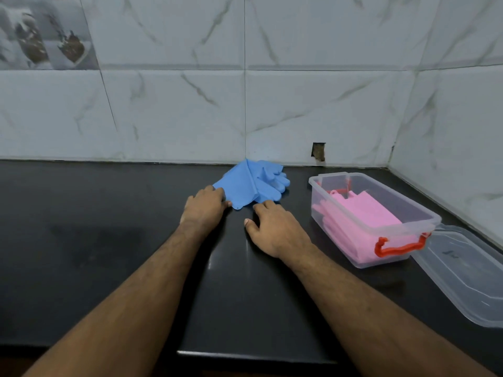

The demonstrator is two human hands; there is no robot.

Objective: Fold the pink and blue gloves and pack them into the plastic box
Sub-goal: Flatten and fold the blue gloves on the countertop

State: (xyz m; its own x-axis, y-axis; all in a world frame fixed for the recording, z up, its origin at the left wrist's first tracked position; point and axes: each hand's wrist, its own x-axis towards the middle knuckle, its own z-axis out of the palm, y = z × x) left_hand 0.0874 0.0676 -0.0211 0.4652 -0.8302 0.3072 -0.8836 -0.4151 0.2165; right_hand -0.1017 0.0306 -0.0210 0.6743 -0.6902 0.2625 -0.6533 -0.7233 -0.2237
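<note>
Both my forearms reach forward, bare. My left hand lies palm down, fingertips curled under. My right hand lies palm down, fingers loosely spread, thumb out.
</note>
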